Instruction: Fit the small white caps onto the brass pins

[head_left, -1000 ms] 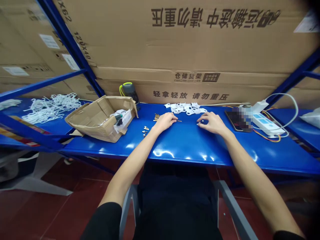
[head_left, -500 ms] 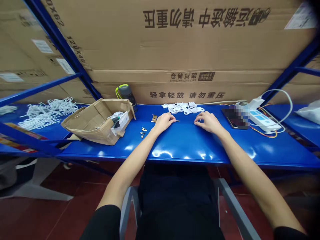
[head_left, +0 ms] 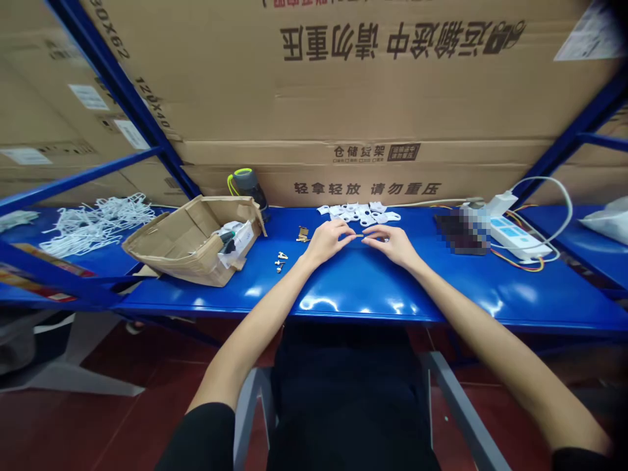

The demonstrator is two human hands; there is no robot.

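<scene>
My left hand [head_left: 330, 241] and my right hand [head_left: 391, 246] meet at the middle of the blue steel bench [head_left: 363, 288]. A thin brass pin [head_left: 360, 235] lies pinched in my left fingertips, its far end close to my right fingertips. Whatever my right fingers hold is too small to tell. Just beyond my hands lies a heap of flat white plastic parts [head_left: 357, 212]. Left of my left hand sit small brass pieces [head_left: 303, 233] and several small metal fittings [head_left: 279, 263].
A torn cardboard box [head_left: 191, 245] holding white parts stands left, beside tangled white cords [head_left: 98, 226] and a dark bottle [head_left: 248, 186]. Right lie a blurred phone [head_left: 461, 234] and a white power strip [head_left: 513, 237] with wires. Large cartons fill the shelf behind.
My hands have moved toward each other, closing the gap between them. My left hand has lifted the thin brass pin from the bench. The head view has shifted slightly.
</scene>
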